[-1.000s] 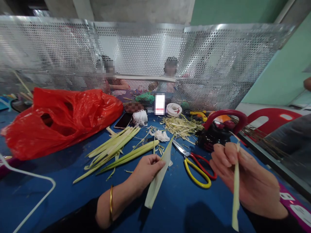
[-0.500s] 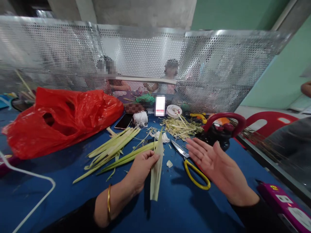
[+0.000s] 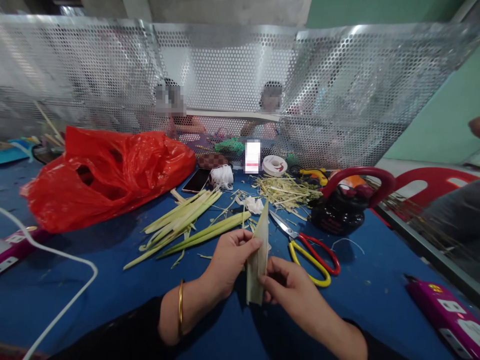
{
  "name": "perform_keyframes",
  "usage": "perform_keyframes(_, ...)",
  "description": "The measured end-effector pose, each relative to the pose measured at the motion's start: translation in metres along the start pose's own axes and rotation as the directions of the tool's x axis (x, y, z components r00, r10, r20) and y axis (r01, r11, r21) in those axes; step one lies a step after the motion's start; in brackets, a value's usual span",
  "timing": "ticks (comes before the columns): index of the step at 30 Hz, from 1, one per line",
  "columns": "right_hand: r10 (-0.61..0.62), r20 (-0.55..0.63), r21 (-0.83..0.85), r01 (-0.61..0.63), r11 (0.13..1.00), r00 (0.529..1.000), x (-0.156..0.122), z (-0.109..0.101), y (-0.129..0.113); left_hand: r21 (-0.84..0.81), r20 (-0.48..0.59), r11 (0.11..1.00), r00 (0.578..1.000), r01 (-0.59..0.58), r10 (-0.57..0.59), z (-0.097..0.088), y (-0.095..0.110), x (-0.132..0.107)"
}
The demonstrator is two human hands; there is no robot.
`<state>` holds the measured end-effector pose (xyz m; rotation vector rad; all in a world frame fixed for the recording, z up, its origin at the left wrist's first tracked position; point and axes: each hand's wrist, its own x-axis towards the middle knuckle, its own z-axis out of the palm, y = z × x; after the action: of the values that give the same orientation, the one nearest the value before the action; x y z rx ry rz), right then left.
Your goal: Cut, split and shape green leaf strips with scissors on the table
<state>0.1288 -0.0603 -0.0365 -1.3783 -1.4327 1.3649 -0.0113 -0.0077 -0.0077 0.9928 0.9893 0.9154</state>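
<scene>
A pale green husk-like leaf strip (image 3: 257, 280) stands nearly upright before me, its pointed tip uppermost. My left hand (image 3: 232, 257) pinches it around the middle, thumb on the near face. Lower down, my right hand (image 3: 290, 285) grips its right edge between thumb and fingers. Scissors (image 3: 296, 237) with one yellow and one red handle lie just beyond my right hand, blades slightly apart. To the left rest a pile of similar green strips (image 3: 180, 215) and a separate long green bunch (image 3: 210, 235).
A red plastic bag (image 3: 112, 175) spreads over the left. Behind are a phone (image 3: 197, 180), white string (image 3: 221, 177), a tape roll (image 3: 275, 165) and shredded plant scraps (image 3: 288, 192). A dark pot (image 3: 337, 212) and purple power strip (image 3: 446, 315) stand right; a white cable (image 3: 67, 255) crosses left.
My right hand, earlier held out open above the scissors, has come down and left to take the leaf strip's lower edge. The scissors are now uncovered. My view has shifted slightly.
</scene>
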Motion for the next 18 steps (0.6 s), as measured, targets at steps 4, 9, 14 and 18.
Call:
perform_keyframes(4, 0.027, -0.022, 0.094, -0.024, 0.995, 0.999, 0.0, -0.01, -0.006, -0.028, 0.013, 0.999, 1.0, 0.027, -0.027, -0.002, 0.001, 0.001)
perform_keyframes(9, 0.034, -0.132, 0.187, -0.009, 0.982, 0.991, 0.001, -0.017, -0.014, 0.09, 0.214, 0.993, 0.972, 0.081, -0.099, -0.003, 0.001, -0.001)
perform_keyframes(14, 0.064, -0.138, 0.291, -0.022, 0.957, 0.988, 0.0, -0.022, -0.016, 0.12, 0.313, 0.98, 0.931, 0.157, -0.187, -0.001, 0.001, -0.003)
perform_keyframes(18, 0.126, -0.078, 0.329, -0.094, 0.94, 0.989, 0.001, -0.025, -0.019, 0.141, 0.231, 0.987, 0.967, 0.076, -0.108, -0.002, 0.002, 0.0)
